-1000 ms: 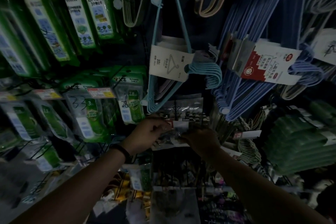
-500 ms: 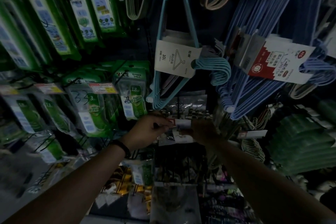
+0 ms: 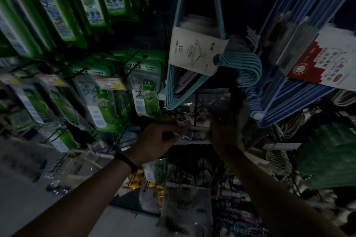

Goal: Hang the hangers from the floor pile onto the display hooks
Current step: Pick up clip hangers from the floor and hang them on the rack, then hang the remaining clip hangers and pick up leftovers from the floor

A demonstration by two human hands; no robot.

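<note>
Our left hand pinches a clear packet at a display hook; whether the right hand grips it, we cannot tell. Above hang light-blue hangers and darker blue hangers, already placed. Floor pile unseen, so remainder unknown.

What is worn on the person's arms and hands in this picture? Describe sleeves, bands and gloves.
Both forearms are bare, with no sleeves in view. The left hand and right hand are ungloved. A dark narrow band circles the left wrist. No band shows on the right wrist.
</note>
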